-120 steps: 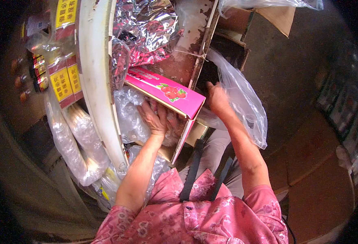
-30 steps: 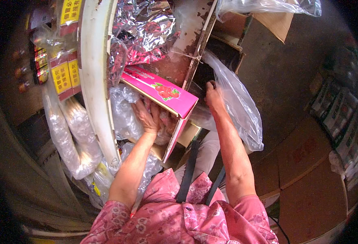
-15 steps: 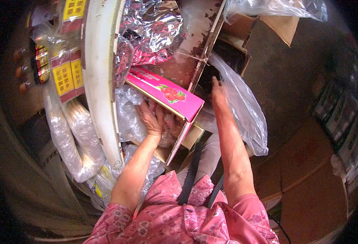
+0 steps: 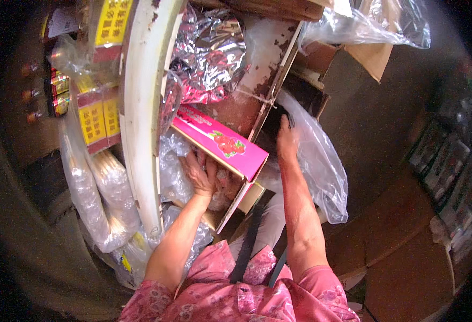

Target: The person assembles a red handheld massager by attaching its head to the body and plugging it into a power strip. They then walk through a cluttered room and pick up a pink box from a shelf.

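Observation:
My left hand (image 4: 199, 174) reaches into an open carton under its pink flap (image 4: 225, 142), which is printed with red fruit. Its fingers are spread over crumpled clear plastic (image 4: 174, 153), and the fingertips are partly hidden. To the right, my right hand (image 4: 287, 140) is turned edge-on beside a large clear plastic bag (image 4: 322, 166). Its fingers look closed, with something thin and dark at their tips that I cannot make out. Behind them is a dark hollow.
A curved white shelf edge (image 4: 145, 107) runs along my left. Beyond it hang clear bags of thin sticks (image 4: 110, 177) and yellow-labelled packs (image 4: 96, 115). Shiny silver wrapping (image 4: 212, 48) lies ahead. Cardboard (image 4: 373, 59) and more clear plastic (image 4: 364, 27) are at the upper right.
The view has shifted, so most things sit lower in it. My right hand is drawn slightly closer, and a dark strip now shows at its fingertips. My left hand stays in the carton.

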Available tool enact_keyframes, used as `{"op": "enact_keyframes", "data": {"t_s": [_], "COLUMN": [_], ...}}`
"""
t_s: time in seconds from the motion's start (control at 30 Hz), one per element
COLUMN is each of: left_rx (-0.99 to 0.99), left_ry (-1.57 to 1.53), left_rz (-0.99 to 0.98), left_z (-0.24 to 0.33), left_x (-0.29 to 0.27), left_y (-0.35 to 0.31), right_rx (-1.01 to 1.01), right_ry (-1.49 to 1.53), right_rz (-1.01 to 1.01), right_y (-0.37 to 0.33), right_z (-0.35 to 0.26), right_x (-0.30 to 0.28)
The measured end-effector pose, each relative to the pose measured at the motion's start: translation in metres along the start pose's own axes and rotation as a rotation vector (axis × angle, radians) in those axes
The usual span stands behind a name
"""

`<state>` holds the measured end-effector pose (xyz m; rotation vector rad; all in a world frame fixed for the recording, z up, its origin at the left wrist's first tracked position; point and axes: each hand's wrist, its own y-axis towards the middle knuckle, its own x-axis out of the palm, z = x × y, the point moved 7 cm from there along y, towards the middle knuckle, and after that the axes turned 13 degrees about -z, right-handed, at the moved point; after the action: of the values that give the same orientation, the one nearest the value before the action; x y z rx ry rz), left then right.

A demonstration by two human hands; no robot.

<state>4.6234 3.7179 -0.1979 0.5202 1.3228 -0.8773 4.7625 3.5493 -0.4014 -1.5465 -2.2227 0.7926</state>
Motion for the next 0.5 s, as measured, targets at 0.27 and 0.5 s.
{"op": "enact_keyframes", "data": {"t_s": [0.27, 0.5], "left_rx": [0.01, -0.016], "left_ry": [0.026, 0.009], "left_rz": [0.004, 0.052], "left_z": [0.001, 0.001], "left_x": [-0.001, -0.007], "left_y": [0.0, -0.003], "right_rx": [0.067, 0.108], "right_ry": [0.31, -0.171], "right_rz": [-0.107, -0.431], "right_y": [0.008, -0.066], "right_z": [0.003, 0.016], "right_x": [-0.001, 0.027]}}
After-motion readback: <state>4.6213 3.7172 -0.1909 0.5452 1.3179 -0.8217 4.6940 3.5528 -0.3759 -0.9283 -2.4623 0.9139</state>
